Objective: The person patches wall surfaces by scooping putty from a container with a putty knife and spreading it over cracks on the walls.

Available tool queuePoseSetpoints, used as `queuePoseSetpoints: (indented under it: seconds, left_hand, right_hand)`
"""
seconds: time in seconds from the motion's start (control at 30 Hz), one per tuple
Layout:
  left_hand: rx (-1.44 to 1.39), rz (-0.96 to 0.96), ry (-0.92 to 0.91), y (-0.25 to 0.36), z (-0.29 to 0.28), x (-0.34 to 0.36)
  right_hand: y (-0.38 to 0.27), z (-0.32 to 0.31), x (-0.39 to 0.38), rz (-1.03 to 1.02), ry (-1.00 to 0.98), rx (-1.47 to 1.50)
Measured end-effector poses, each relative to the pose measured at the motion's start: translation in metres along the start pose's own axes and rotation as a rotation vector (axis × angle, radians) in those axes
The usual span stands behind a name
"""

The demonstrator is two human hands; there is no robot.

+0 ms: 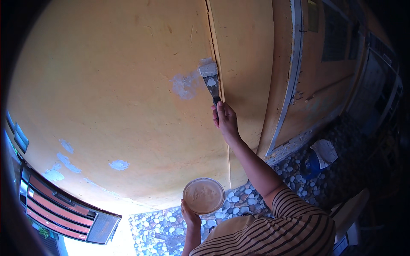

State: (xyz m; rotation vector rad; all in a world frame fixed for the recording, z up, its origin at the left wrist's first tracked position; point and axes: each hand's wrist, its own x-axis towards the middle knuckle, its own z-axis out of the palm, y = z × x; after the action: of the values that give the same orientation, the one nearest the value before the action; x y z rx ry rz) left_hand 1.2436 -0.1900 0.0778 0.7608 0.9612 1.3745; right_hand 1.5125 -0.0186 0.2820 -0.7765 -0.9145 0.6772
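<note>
My right hand (pixel 226 121) is closed round the dark handle of a putty knife (pixel 212 86), arm stretched up to the wall. The blade lies against the orange-yellow wall (pixel 141 106), just left of a long vertical crack (pixel 217 55). White putty (pixel 208 68) coats the blade's end and the wall there. A thin smeared putty patch (pixel 185 85) shows left of the blade. Low down, my left hand (pixel 191 216) grips a round tub (pixel 204 195) by its side, its fingers partly hidden beneath. Pale putty fills the tub, its surface uneven.
More whitish patches (pixel 119 164) mark the lower left wall. A red slatted gate (pixel 60 209) stands at lower left. Pebble-patterned floor (pixel 162 230) runs along the wall's foot. On the right are a blue container (pixel 311 165), a white chair (pixel 352 209) and a pale-framed wall corner (pixel 287 94).
</note>
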Motion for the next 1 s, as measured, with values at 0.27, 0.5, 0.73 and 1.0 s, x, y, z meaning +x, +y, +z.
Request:
queuePoseSetpoints:
  seconds: [0.27, 0.5, 0.73, 1.0]
  left_hand:
    - [-0.031, -0.023, 0.015, 0.0, -0.002, -0.003]
    - [-0.095, -0.051, 0.02, -0.008, -0.01, 0.001]
    - [-0.042, -0.017, 0.008, -0.002, -0.001, -0.001]
    - [-0.019, 0.006, -0.033, -0.003, -0.005, 0.001]
  right_hand:
    - [0.021, -0.003, -0.002, 0.086, 0.014, 0.001]
    - [0.0, 0.004, 0.009, -0.036, -0.022, -0.019]
    - [0.006, -0.005, -0.018, 0.007, 0.02, -0.082]
    - [-0.022, -0.005, -0.007, 0.045, 0.026, -0.098]
